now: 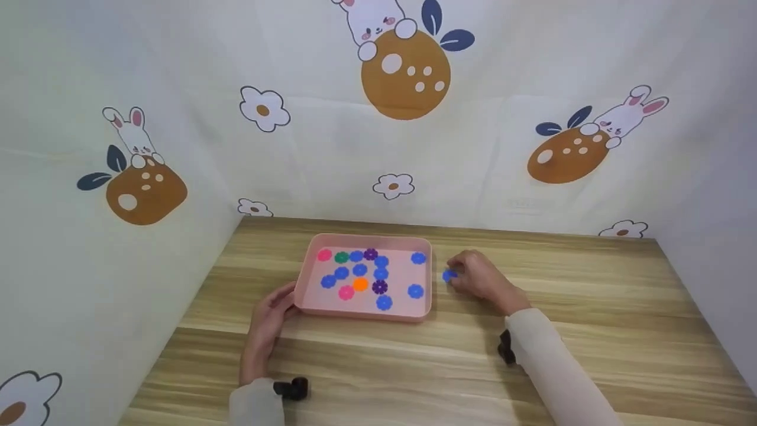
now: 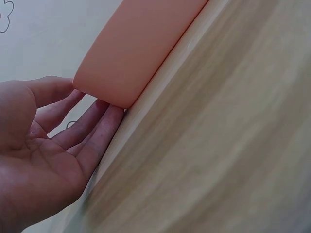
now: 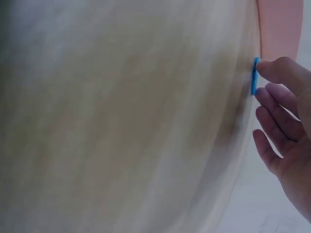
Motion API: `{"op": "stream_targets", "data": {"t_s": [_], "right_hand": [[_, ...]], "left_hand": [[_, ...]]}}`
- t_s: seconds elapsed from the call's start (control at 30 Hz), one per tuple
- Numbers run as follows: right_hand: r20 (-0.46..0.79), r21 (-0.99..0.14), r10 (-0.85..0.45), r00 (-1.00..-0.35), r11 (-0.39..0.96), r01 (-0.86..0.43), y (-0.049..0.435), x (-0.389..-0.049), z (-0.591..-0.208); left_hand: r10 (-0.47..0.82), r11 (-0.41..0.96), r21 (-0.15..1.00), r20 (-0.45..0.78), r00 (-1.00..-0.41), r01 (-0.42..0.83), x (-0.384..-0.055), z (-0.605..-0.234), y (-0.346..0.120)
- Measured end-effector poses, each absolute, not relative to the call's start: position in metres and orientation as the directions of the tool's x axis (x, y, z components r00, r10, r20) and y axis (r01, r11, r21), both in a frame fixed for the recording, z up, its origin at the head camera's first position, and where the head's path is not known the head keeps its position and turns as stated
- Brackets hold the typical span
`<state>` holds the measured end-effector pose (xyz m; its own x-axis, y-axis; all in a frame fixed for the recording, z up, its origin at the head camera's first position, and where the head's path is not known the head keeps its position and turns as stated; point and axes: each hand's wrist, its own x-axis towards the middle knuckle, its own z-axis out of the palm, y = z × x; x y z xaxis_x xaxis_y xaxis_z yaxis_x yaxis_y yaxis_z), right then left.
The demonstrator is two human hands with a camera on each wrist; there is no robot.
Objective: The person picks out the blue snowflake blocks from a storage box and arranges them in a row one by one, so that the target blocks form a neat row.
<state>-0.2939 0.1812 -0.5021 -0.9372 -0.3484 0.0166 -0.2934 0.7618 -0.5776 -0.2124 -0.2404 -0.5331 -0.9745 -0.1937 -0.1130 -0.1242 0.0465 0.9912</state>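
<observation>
A shallow pink tray [image 1: 364, 315] stands on the wooden table with several small flower-shaped pieces lying in it, mostly blue ones. At the tray's left side, my left hand [image 1: 269, 322] touches the outer wall with extended fingertips; in the left wrist view its thumb [image 2: 53, 88] meets the rim. Just right of the tray, my right hand [image 1: 482, 281] pinches a blue flower-shaped piece [image 1: 448, 276] between thumb and fingertip. Edge-on in the right wrist view, that blue piece [image 3: 254, 76] is at the table surface, while the other fingers spread loosely.
Among the tray's pieces are an orange one [image 1: 360, 284], a green one [image 1: 342, 257], and some pink and purple ones. Fabric with rabbit prints [image 1: 319, 154] hangs behind and beside the wooden table [image 1: 366, 367]. A black wrist camera [image 1: 293, 389] sits at the left cuff.
</observation>
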Motion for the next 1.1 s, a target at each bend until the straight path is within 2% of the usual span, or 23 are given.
{"op": "stream_targets", "data": {"t_s": [0.13,0.27,0.47,0.8,1.1], "right_hand": [[-0.024,-0.646,-0.331,-0.943,0.725,-0.238,0.171,-0.293,-0.489],[0.005,-0.69,-0.38,-0.925,0.668,-0.279,0.151,-0.291,-0.476],[-0.022,-0.751,-0.44,-0.898,0.6,-0.276,0.117,-0.283,-0.468],[-0.088,-0.744,-0.506,-0.858,0.607,-0.281,0.084,-0.273,-0.484],[-0.106,-0.672,-0.536,-0.838,0.659,-0.337,0.071,-0.27,-0.498]], "left_hand": [[-0.195,0.051,0.991,-0.114,-0.974,-0.126,-0.213,-0.534,-0.24],[-0.193,0.059,0.987,-0.133,-0.972,-0.147,-0.213,-0.532,-0.241],[-0.205,0.073,0.986,-0.134,-0.97,-0.152,-0.212,-0.531,-0.24],[-0.209,0.092,0.982,-0.145,-0.967,-0.167,-0.211,-0.535,-0.24],[-0.197,0.011,0.993,-0.11,-0.974,-0.114,-0.213,-0.538,-0.241]]}}
